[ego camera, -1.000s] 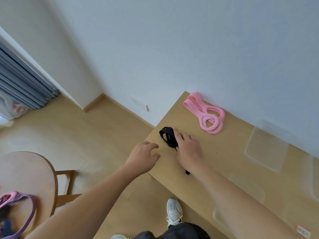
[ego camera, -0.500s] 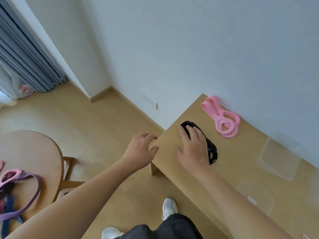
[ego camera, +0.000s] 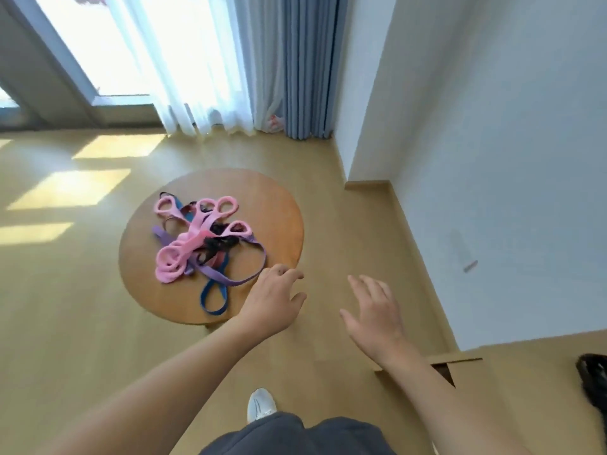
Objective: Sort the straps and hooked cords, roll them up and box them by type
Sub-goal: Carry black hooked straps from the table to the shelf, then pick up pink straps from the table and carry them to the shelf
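— What do the hands show?

— Both reach forward over the wooden floor [ego camera: 82, 323] and hold nothing. The left hand [ego camera: 272, 303] hangs at the near edge of the round table [ego camera: 282, 211], fingers loosely curled, knuckles up; whether a fingertip brushes the rim cannot be told through the motion blur. The right hand [ego camera: 374, 313] is spread flat in the air, fingers straight and apart, thumb out to the side, well clear of the table.

— And the straps?

— A tangled pile of straps [ego camera: 200, 244] lies on the left half of the round table. Pink looped cords [ego camera: 197, 224] sprawl across it, their long run going from a coiled bundle at the near left up to oval handle loops at the far right. A purple strap [ego camera: 236, 277] curves along the near right of the pile, its open loop bulging toward the left hand. A blue strap [ego camera: 213, 297] forms a narrow loop whose long axis points toward the camera, ending near the table's near edge. Dark cords [ego camera: 220, 241] sit in the middle of the heap, details unclear.

— Anything elsewhere?

— At the right edge a black strap [ego camera: 594, 382] rests on a light wooden desk [ego camera: 512, 389], well apart from the pile. Blue-grey curtains [ego camera: 295, 67] and a white sheer hang at the window beyond, and a white shoe [ego camera: 261, 405] stands on the floor below the arms.
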Motion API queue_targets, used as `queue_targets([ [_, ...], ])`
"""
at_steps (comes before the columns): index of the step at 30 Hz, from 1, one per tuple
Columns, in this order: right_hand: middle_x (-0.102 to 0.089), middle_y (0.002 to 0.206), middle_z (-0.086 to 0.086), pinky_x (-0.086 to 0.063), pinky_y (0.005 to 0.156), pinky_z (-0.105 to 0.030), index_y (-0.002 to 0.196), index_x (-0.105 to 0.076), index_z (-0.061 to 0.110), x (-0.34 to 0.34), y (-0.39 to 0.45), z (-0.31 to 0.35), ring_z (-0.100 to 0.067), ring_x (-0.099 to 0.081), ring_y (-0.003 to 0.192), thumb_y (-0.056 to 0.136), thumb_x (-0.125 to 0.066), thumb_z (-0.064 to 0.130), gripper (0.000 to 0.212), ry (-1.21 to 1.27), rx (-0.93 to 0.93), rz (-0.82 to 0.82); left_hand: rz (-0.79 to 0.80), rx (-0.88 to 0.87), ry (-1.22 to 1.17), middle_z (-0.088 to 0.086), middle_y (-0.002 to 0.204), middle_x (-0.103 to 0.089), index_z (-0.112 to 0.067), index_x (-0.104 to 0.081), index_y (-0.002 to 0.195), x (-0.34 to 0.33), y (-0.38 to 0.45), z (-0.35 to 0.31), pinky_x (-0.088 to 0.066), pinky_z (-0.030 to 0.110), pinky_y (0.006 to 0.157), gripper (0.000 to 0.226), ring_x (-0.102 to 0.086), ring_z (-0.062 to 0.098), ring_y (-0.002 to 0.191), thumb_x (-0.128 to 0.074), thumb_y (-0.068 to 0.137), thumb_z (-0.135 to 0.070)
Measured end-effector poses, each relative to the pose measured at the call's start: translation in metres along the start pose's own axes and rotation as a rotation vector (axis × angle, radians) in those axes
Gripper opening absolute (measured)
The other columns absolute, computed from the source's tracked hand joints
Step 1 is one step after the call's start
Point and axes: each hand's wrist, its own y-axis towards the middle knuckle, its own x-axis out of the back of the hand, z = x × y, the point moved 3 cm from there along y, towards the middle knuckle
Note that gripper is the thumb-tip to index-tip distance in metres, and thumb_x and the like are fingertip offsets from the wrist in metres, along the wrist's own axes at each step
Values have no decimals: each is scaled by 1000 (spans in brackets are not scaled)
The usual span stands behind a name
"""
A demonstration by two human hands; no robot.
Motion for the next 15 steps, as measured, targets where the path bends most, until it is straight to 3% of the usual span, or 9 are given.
queue_targets([
  [6, -42, 154, -4, -24, 120, -34, 153, -38, 20, -34, 34, 106, -22, -31, 143, 92, -65, 37, 69, 0, 183, 126, -109, 223, -60, 3, 132, -57, -21, -63, 134, 55, -36, 115, -37, 29, 103, 43, -51, 25, 124, -67, 91, -30],
  [9, -44, 152, -5, -26, 118, -35, 152, -41, 20, -41, 46, 141, -23, -34, 142, 92, -67, 38, 68, -33, 253, 161, -169, 289, -110, 5, 127, -62, -20, -67, 128, 73, -47, 146, -37, 28, 100, 38, -54, 26, 121, -68, 91, -26],
  [15, -46, 150, -3, -31, 115, -34, 151, -42, 21, -49, 79, 184, -22, -38, 139, 92, -66, 39, 67, -91, 351, 200, -236, 408, -188, 5, 137, -59, -18, -62, 136, 91, -53, 188, -36, 29, 105, 43, -49, 24, 129, -66, 94, -28],
])
